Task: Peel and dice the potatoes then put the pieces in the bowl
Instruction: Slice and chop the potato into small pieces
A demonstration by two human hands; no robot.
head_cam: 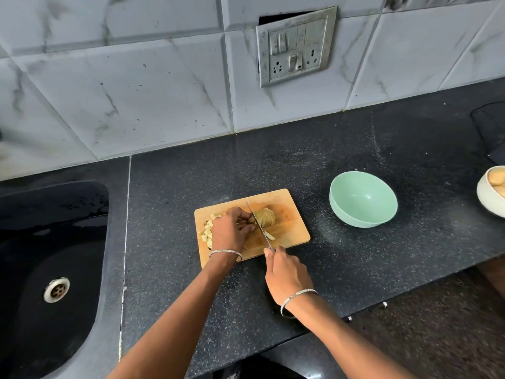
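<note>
A wooden cutting board lies on the black counter. On it sits a peeled potato, cut into slices that stand together. My left hand holds the potato's left end with curled fingers. My right hand grips the handle of a knife, whose blade stands across the potato beside my left fingertips. Diced potato pieces lie at the board's left edge, partly hidden by my left hand. One loose strip lies right of the blade. A mint-green bowl stands empty to the right of the board.
A white bowl holding whole potatoes sits at the right edge of the counter. A black sink with a metal drain fills the left side. A tiled wall with a switch panel rises behind. The counter's front edge runs diagonally at lower right.
</note>
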